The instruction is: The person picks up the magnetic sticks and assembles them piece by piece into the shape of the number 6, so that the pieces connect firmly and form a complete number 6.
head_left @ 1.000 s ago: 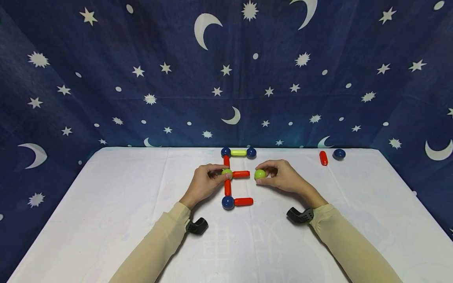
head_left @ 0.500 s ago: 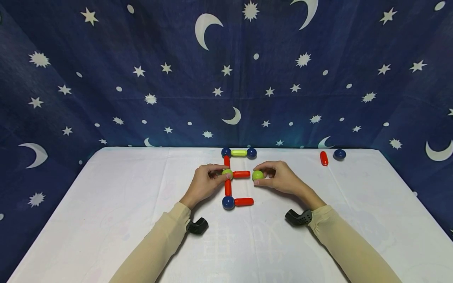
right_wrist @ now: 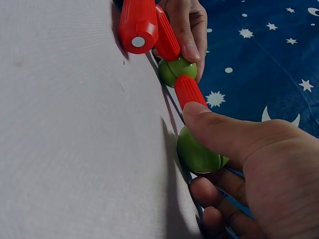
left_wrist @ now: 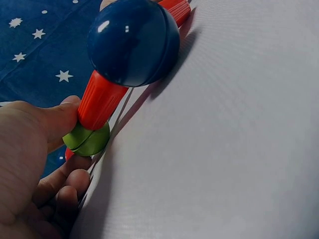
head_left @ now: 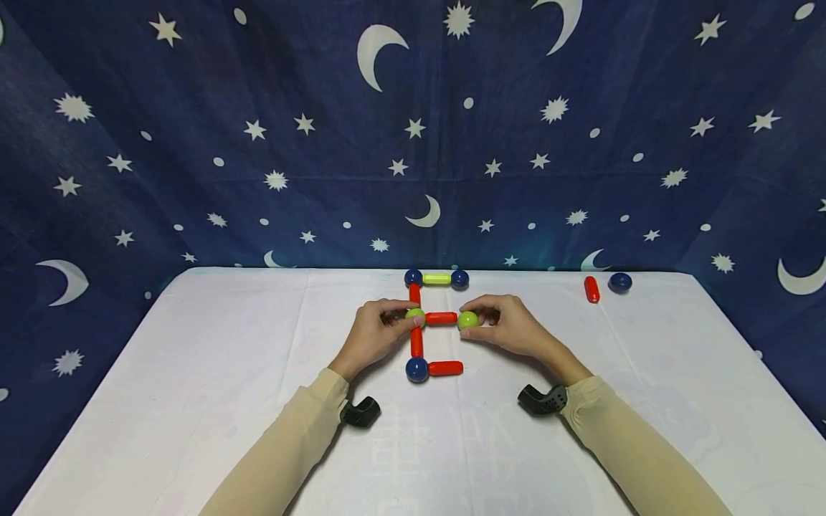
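Below frame centre, the left hand [head_left: 376, 331] pinches a glossy green ball [head_left: 413, 314], seemingly steadying it; the right hand [head_left: 513, 324] pinches a second green ball [head_left: 467, 320] at the end of a ribbed red rod [head_left: 442, 318].

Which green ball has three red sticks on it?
The left green ball, pinched by the left hand. The right green ball, in the right hand, has only one red stick beside it.
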`<state>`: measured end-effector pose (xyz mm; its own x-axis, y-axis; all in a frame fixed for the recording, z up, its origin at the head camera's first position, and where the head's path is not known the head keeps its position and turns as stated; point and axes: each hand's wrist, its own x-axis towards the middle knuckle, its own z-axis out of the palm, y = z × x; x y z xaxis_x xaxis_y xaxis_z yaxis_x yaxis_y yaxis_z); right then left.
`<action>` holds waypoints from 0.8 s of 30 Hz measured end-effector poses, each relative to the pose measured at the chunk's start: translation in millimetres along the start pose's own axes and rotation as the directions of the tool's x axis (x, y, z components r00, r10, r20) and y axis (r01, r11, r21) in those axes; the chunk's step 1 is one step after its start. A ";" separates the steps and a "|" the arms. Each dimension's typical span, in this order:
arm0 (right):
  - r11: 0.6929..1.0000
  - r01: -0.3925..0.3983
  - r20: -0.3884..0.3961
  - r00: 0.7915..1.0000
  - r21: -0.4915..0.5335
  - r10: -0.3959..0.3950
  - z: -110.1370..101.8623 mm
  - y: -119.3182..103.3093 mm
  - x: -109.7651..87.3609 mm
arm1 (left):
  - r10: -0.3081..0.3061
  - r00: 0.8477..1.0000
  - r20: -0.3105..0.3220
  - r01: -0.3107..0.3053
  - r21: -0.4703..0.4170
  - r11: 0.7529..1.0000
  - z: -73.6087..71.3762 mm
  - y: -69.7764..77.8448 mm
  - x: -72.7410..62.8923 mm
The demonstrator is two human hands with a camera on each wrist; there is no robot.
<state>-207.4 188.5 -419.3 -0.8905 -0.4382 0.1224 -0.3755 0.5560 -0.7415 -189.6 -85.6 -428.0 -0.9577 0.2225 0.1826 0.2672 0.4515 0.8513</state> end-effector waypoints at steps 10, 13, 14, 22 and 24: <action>1.000 0.003 0.037 0.999 -0.014 -0.003 -1.6 -1.7 0.3 | 0.008 1.000 0.000 -0.008 0.007 1.000 0.2 0.0 -0.4; 1.000 0.004 0.047 0.999 -0.020 -0.003 -1.9 -2.3 0.6 | 0.012 1.000 0.000 -0.012 0.007 1.000 0.0 -0.1 -0.5; 1.000 0.002 0.049 0.999 -0.022 -0.001 -2.0 -2.4 0.7 | 0.013 1.000 0.000 -0.013 0.006 1.000 -0.1 0.1 -0.7; 1.000 0.001 0.050 0.999 -0.021 0.000 -1.9 -2.7 0.8 | 0.017 1.000 -0.005 -0.017 0.007 1.000 -0.3 0.5 -1.0; 1.000 0.001 0.050 0.999 -0.018 0.000 -1.9 -2.7 0.7 | 0.016 1.000 -0.005 -0.016 0.009 1.000 -0.3 0.7 -1.0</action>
<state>-207.5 188.0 -416.0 -0.8766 -0.4729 0.0897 -0.3811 0.5681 -0.7294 -188.5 -85.7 -427.5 -0.9538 0.2254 0.1985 0.2834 0.4559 0.8437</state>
